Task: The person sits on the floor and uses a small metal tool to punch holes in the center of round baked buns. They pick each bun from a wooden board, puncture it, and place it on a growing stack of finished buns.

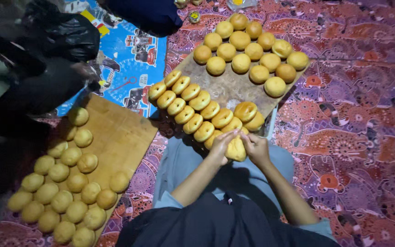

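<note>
Gripped between left hand [221, 145] and right hand [255, 147]: bun [236, 149], at 6 o'clock of centre board [227, 87] | board carries ring rows near, round buns at 12 | second board [120, 135] at 8 o'clock, buns heaped

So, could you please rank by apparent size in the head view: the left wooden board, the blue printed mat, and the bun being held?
1. Left wooden board and blue printed mat: look alike; mat partly covered, so unranked.
2. Bun, held by left hand and right hand: smallest.
</note>
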